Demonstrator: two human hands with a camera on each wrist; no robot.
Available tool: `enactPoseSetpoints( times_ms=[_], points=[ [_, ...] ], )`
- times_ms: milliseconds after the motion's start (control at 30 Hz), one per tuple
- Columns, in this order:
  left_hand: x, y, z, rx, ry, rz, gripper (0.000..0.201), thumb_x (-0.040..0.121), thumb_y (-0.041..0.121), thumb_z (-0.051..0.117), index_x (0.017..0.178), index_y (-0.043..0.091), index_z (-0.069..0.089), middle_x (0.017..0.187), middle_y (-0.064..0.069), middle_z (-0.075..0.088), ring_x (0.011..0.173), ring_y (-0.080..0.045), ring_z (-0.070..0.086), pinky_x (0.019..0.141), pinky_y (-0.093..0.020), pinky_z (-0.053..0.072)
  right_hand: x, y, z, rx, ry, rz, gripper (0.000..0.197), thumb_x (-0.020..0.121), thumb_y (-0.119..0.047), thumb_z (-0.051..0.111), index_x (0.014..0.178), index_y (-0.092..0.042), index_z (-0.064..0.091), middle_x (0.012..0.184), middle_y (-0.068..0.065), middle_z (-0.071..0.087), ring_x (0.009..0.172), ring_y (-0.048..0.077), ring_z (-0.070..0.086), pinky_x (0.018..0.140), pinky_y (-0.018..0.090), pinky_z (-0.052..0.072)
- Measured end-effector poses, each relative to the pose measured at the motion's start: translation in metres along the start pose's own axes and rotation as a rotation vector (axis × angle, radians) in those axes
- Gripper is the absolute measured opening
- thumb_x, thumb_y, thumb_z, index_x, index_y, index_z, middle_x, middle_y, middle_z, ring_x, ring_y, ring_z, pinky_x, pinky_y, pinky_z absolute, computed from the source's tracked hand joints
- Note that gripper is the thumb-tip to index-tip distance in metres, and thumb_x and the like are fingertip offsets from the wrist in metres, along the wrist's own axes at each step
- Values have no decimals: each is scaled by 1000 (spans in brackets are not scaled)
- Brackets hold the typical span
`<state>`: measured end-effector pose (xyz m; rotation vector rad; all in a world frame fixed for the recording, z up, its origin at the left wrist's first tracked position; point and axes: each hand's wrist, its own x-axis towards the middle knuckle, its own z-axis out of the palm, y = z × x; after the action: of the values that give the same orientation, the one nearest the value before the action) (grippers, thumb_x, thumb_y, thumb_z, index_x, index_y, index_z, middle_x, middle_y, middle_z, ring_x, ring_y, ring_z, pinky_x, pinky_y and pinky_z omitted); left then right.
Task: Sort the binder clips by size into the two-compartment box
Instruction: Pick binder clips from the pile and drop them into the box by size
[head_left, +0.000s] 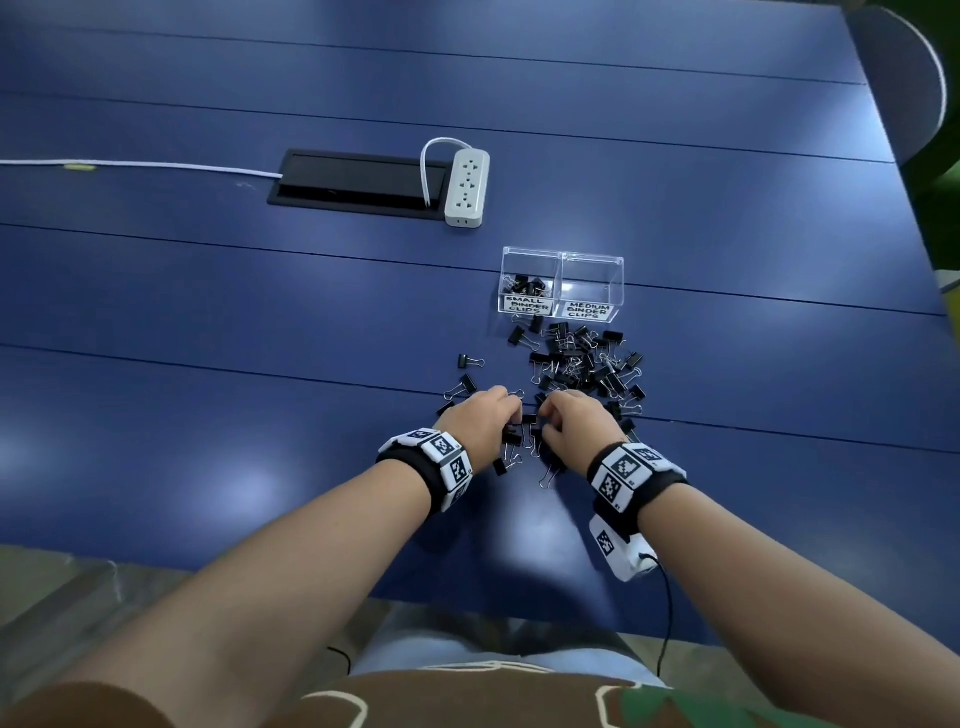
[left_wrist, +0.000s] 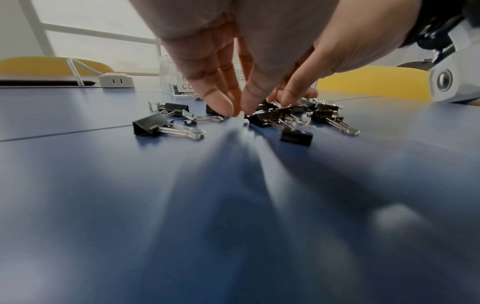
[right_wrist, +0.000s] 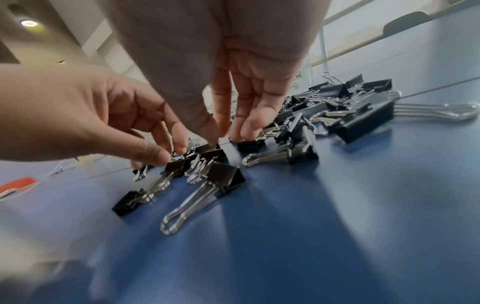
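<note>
1. Surface (head_left: 260, 322): blue, filling most of the head view.
2. Box (head_left: 561, 283): clear, two compartments, centre right of the head view. The left compartment, labelled SMALL BINDER CLIPS, holds a few black clips; the right one, labelled MEDIUM BINDER CLIPS, shows none.
3. Clips (head_left: 587, 364): a loose pile of black clips on the surface just below the box, thinning toward the hands, with a few strays to the left.
4. Left hand (head_left: 480, 423): lower centre of the head view, palm down over the near clips. In the left wrist view its fingers (left_wrist: 218, 98) point down, tips bunched at the surface among small clips; whether they pinch one, I cannot tell.
5. Right hand (head_left: 576, 423): just beside the left hand. In the right wrist view its fingers (right_wrist: 252, 121) reach down onto a small clip (right_wrist: 249, 145); a grip cannot be told.
6. Power strip (head_left: 466, 187): white, upper centre, beside a black cable hatch (head_left: 358, 184).
</note>
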<state>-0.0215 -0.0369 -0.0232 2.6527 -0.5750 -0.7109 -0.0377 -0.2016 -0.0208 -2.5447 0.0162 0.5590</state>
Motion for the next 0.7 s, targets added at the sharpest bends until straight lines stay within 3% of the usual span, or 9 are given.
enactPoseSetpoints(
  times_ms=[133,300,467,533,700],
  points=[
    [2,-3,1,59,-20,45,35,87,1,48,114,21,58,114,-5,51,107,-26,53,77,-40,50,-1,-1,6,-41,-30,-24,19,83,-19,61,100,-11,58,106,8,59,99,26,57,86,35,48],
    [7,-5,1,147,-59,89,35,88,3,49,116,20,58,112,-7,49,101,-28,54,66,-34,41,5,-4,10,-30,-27,-29,23,82,-9,56,105,-9,58,112,10,59,105,28,55,89,32,46],
    [7,-7,4,162,-78,76,31,87,2,49,114,16,54,109,-10,47,94,-33,56,71,-42,49,8,-3,11,-72,-29,-51,24,79,-8,55,103,-11,55,110,9,57,105,28,49,91,32,40],
    [7,-8,4,166,-71,72,30,86,2,50,113,15,52,108,-10,46,96,-34,55,75,-45,51,8,-3,11,-68,-23,-69,25,78,-5,53,102,-11,55,108,9,57,103,30,49,88,32,41],
    [6,-8,7,208,15,71,23,85,6,55,106,11,46,106,-10,40,91,-32,49,71,-45,50,10,1,8,78,25,-88,25,75,3,50,95,-11,57,95,4,52,85,25,54,81,36,49]
  ],
)
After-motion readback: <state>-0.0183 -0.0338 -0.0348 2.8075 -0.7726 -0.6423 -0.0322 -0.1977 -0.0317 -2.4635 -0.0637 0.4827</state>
